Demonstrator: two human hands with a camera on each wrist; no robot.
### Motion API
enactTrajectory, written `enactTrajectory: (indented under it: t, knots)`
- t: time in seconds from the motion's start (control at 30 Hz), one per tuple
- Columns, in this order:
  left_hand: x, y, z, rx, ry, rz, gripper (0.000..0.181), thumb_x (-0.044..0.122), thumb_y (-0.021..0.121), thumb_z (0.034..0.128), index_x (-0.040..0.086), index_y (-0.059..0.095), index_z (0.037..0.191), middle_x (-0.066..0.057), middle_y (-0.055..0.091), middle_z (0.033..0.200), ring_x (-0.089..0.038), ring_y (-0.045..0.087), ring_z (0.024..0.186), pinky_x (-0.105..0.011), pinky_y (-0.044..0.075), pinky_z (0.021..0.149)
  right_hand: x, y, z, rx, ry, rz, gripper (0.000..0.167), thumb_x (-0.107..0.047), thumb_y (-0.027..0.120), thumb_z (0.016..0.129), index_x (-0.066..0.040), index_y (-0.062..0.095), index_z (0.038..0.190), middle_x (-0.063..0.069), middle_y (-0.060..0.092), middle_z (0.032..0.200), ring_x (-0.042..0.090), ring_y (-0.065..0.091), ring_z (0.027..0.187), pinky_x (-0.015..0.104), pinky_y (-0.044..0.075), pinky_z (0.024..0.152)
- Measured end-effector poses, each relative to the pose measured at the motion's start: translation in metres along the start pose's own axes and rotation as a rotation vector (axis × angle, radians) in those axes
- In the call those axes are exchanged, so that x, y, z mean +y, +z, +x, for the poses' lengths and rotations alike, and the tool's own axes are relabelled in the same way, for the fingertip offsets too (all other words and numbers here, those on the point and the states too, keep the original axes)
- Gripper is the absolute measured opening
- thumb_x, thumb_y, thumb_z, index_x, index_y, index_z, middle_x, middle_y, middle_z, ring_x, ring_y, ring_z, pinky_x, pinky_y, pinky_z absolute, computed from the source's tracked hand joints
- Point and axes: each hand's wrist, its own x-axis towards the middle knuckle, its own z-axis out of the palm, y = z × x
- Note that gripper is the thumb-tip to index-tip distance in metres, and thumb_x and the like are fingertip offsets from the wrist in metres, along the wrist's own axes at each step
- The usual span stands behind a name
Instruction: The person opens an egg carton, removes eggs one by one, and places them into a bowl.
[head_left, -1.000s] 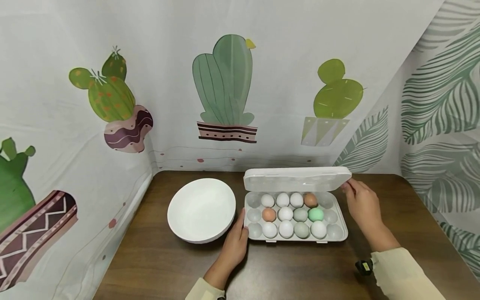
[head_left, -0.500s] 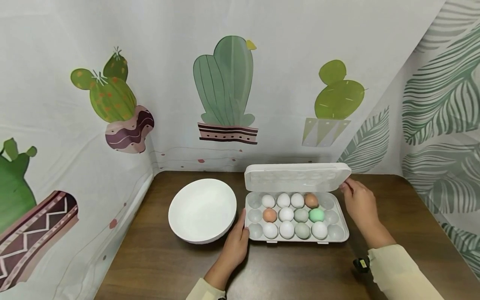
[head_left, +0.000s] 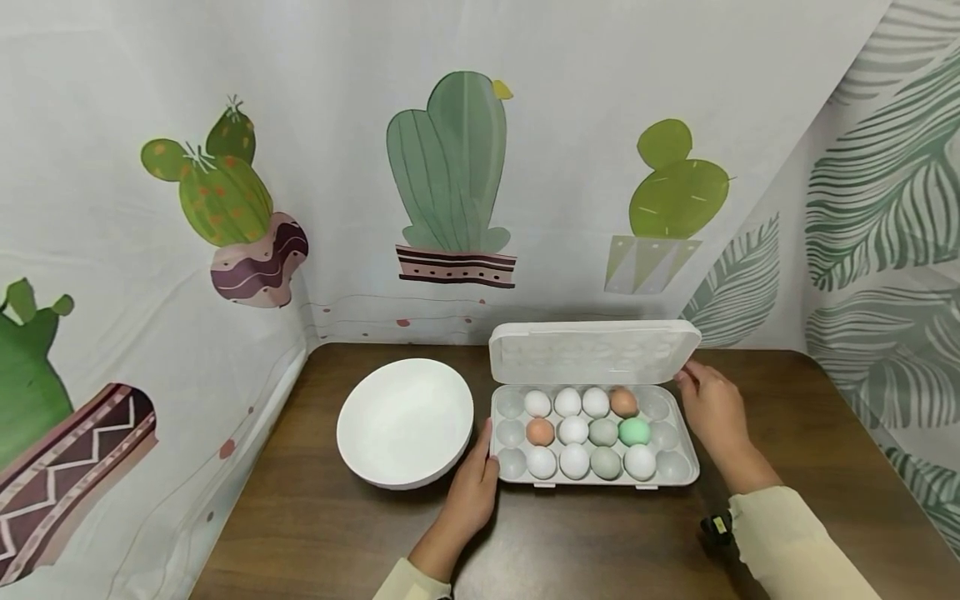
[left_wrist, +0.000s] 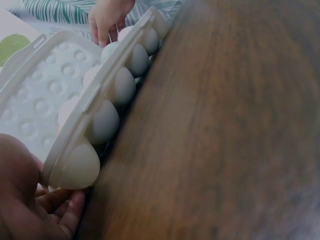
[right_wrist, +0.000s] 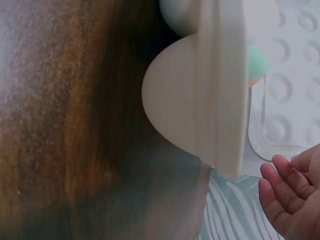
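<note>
Basically, left hand had fingers clamped on the egg tray; right hand sat at the raised lid, couldn't tell if fingers pinched.

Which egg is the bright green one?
The rightmost egg in the middle row of the carton. It's minty green; the others are white, brown or dull grey-green.

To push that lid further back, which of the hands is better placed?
Probably the right hand: it is already at the right corner of the lid. The left hand holds the left end of the egg carton.
</note>
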Motion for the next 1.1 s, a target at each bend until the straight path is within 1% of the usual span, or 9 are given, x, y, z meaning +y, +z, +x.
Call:
enactTrajectory:
  t: [0.17, 0.33, 0.6, 0.83, 1.1]
  knots:
    - [0.001, 0.0, 0.0, 0.002, -0.002, 0.002, 0.059, 0.006, 0.041, 0.1025, 0.007, 0.026, 0.16, -0.009, 0.031, 0.165, -0.024, 0.032, 0.151, -0.051, 0.028, 0.122, 0.001, 0.003, 0.001, -0.005, -0.003, 0.0, 0.018, -0.005, 0.062, 0.097, 0.005, 0.069, 0.111, 0.028, 0.07, 0.099, 0.051, 0.066, 0.098, 0.063, 0.048, 0.083]
    - [0.001, 0.0, 0.0, 0.008, -0.019, 0.019, 0.059, 0.008, 0.041, 0.1029, 0.009, 0.027, 0.16, -0.009, 0.034, 0.164, -0.024, 0.035, 0.15, -0.051, 0.031, 0.121, 0.003, 0.006, 0.002, -0.033, 0.013, -0.004, 0.019, -0.006, 0.057, 0.1, 0.006, 0.069, 0.109, 0.026, 0.071, 0.097, 0.049, 0.067, 0.098, 0.063, 0.049, 0.084]
    - [0.0, 0.0, 0.0, 0.014, -0.027, 0.034, 0.058, 0.009, 0.041, 0.1032, 0.01, 0.029, 0.159, -0.007, 0.035, 0.163, -0.024, 0.037, 0.149, -0.051, 0.032, 0.12, 0.009, 0.009, 0.005, -0.066, 0.036, -0.005, 0.021, -0.009, 0.054, 0.103, 0.003, 0.07, 0.096, 0.023, 0.071, 0.089, 0.044, 0.068, 0.088, 0.06, 0.05, 0.077]
    - [-0.001, 0.0, 0.0, 0.009, -0.027, 0.035, 0.057, 0.009, 0.041, 0.1037, 0.011, 0.028, 0.16, -0.007, 0.035, 0.163, -0.024, 0.037, 0.149, -0.051, 0.032, 0.12, 0.011, 0.007, 0.007, -0.125, 0.087, -0.003, 0.029, -0.016, 0.049, 0.106, 0.003, 0.07, 0.102, 0.021, 0.073, 0.088, 0.039, 0.069, 0.083, 0.057, 0.051, 0.074]
    - [-0.001, 0.0, 0.001, 0.008, -0.024, 0.03, 0.057, 0.009, 0.04, 0.1042, 0.01, 0.027, 0.16, -0.006, 0.033, 0.164, -0.023, 0.035, 0.149, -0.05, 0.031, 0.121, 0.014, 0.009, 0.012, -0.153, 0.096, -0.044, 0.031, -0.018, 0.048, 0.106, 0.005, 0.068, 0.112, 0.02, 0.074, 0.086, 0.04, 0.07, 0.082, 0.057, 0.052, 0.073]
